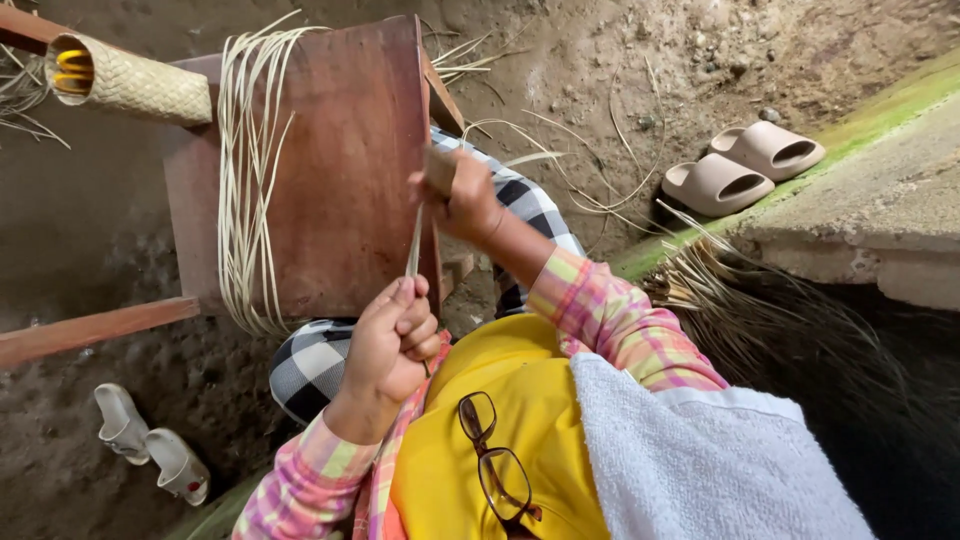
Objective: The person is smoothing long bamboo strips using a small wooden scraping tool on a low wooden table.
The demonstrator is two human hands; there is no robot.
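Beside the reddish-brown wooden board point(340, 170), at its left edge, a woven straw tube point(135, 85) rests, and a bundle of pale thin cane strips point(245, 180) drapes over the board's face. Below the board's lower right corner, the left hand point(390, 350) has its fingers closed around the bottom of one pale flat strip point(414, 240). Just right of the board, the right hand point(462, 200) grips a wooden-handled tool point(438, 168) against that strip's upper end. Well to the right lie beige slide sandals point(745, 165).
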